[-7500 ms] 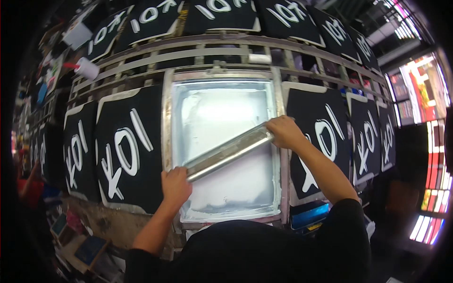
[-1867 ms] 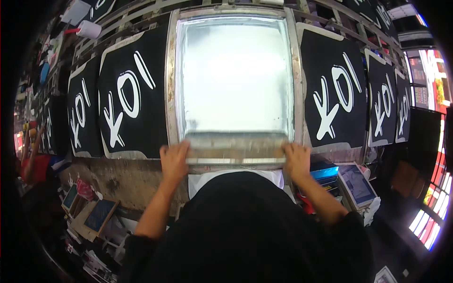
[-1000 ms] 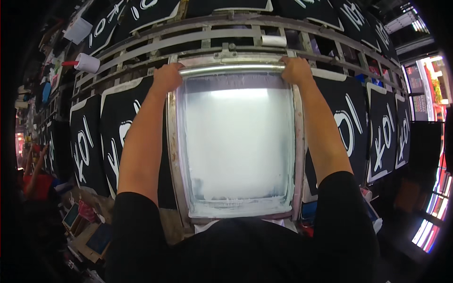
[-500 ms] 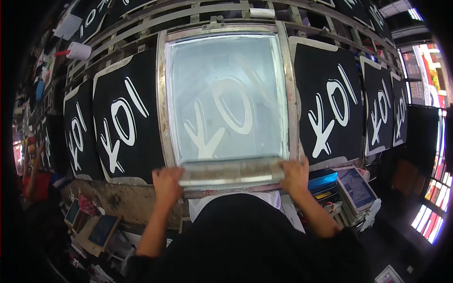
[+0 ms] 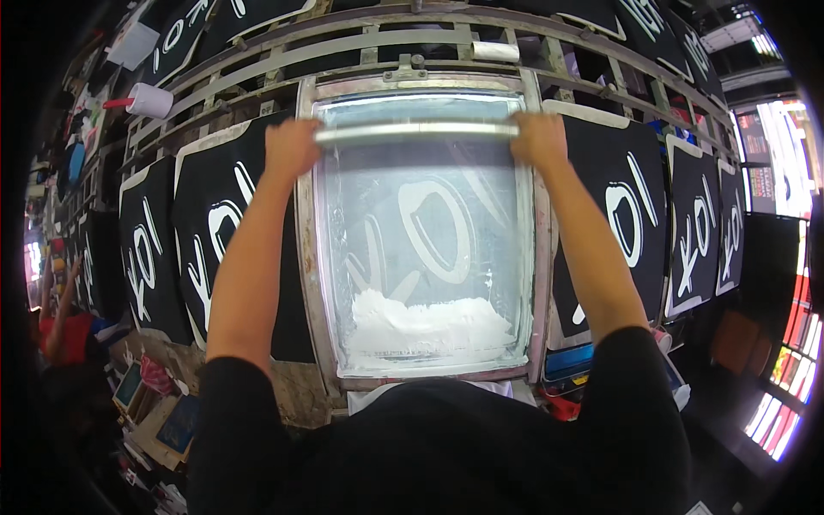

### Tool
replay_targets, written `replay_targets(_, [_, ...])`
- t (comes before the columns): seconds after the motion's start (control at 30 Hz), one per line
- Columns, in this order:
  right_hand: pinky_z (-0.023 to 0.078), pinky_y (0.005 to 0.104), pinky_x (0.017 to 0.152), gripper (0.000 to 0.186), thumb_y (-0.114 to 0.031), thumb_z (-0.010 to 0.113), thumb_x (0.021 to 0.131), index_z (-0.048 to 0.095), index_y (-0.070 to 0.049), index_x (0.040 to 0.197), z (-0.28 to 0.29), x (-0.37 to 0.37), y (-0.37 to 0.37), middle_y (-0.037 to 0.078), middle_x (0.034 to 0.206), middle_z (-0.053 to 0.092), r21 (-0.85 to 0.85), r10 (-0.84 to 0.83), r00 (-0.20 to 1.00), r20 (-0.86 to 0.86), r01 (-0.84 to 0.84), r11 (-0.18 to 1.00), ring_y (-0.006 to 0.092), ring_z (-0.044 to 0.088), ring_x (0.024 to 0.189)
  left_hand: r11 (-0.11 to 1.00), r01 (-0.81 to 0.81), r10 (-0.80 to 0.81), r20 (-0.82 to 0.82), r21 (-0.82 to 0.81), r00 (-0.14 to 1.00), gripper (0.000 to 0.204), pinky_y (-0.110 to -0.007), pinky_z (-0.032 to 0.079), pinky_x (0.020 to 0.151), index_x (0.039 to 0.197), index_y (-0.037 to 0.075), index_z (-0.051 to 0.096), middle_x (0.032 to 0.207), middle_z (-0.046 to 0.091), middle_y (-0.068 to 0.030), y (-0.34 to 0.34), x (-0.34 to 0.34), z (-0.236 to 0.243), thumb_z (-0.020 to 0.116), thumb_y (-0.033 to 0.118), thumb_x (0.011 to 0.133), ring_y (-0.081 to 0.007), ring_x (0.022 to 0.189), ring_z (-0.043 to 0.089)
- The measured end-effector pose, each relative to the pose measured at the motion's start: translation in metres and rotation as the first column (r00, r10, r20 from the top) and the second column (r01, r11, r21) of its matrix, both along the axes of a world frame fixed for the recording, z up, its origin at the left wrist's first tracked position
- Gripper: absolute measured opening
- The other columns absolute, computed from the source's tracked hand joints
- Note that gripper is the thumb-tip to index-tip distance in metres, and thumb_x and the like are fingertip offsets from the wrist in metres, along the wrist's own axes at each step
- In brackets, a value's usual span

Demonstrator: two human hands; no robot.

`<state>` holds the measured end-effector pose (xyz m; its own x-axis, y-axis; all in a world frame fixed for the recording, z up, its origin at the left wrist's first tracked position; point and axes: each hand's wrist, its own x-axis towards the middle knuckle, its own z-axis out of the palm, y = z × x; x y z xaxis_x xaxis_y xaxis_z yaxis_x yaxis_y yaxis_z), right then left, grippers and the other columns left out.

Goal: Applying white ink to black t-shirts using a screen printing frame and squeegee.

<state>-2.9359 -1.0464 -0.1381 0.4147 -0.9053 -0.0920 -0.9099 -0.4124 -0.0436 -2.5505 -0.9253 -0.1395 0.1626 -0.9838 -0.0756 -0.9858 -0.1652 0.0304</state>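
My left hand (image 5: 293, 146) and my right hand (image 5: 541, 139) grip the two ends of a long squeegee (image 5: 418, 130), slightly blurred, near the far end of a framed printing screen (image 5: 395, 202). Both arms are stretched forward over the frame. Large pale letter shapes show through the screen's grey-blue mesh. Along its near end lies a thick ridge of white ink (image 5: 429, 324). What lies under the screen is mostly hidden. Black printed panels with white lettering flank it, one left panel (image 5: 227, 172) partly behind my left arm and one right panel (image 5: 601, 159) beside my right arm.
Metal rails (image 5: 343, 43) run across behind the screen. A white mug-like container with a red handle (image 5: 149, 100) stands at the far left. More black panels (image 5: 142, 249) line both sides. Another person in a red top (image 5: 75, 339) works at the left edge.
Both hands have carried the squeegee from the screen's near end to its far end. The white ink ridge now shows at the near end. The view has shifted slightly.
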Motion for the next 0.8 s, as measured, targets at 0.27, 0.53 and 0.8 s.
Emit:
replay_targets(0.27, [0.052, 0.0425, 0.085, 0.04, -0.015, 0.06, 0.07, 0.07, -0.018, 0.108, 0.002, -0.001, -0.004, 0.016, 0.096, 0.071, 0.031, 0.031, 1.0, 0.0, -0.031, 0.999, 0.0331, 0.068, 0.092, 0.998, -0.01, 0.014, -0.061, 0.066, 0.998, 0.034, -0.05, 0.048, 0.083, 0.105, 0.02, 0.071, 0.093, 0.072, -0.0141, 0.005, -0.001, 0.0, 0.06, 0.014, 0.074, -0.0342, 0.091, 0.068])
replay_targets(0.53, [0.042, 0.0401, 0.087, 0.038, -0.008, 0.067, 0.059, 0.072, -0.012, 0.096, -0.007, -0.087, 0.248, 0.009, 0.093, 0.07, 0.149, 0.008, 0.993, 0.116, -0.025, 0.989, 0.0261, 0.064, 0.094, 0.998, 0.06, -0.055, -0.203, 0.017, 0.978, 0.034, -0.045, 0.037, 0.086, 0.102, 0.014, 0.072, 0.1, 0.071, -0.0045, 0.253, -0.075, -0.007, 0.066, 0.008, 0.069, -0.0251, 0.097, 0.061])
replay_targets(0.8, [0.042, 0.0408, 0.093, 0.036, -0.009, 0.065, 0.064, 0.071, -0.014, 0.099, 0.011, -0.136, 0.384, 0.007, 0.095, 0.071, 0.297, -0.018, 0.995, 0.102, -0.014, 0.955, 0.0241, 0.065, 0.097, 0.985, 0.043, 0.009, -0.301, 0.167, 0.954, 0.037, -0.044, 0.037, 0.083, 0.101, 0.013, 0.07, 0.099, 0.07, -0.0053, 0.387, -0.129, 0.016, 0.062, 0.002, 0.066, -0.0238, 0.095, 0.062])
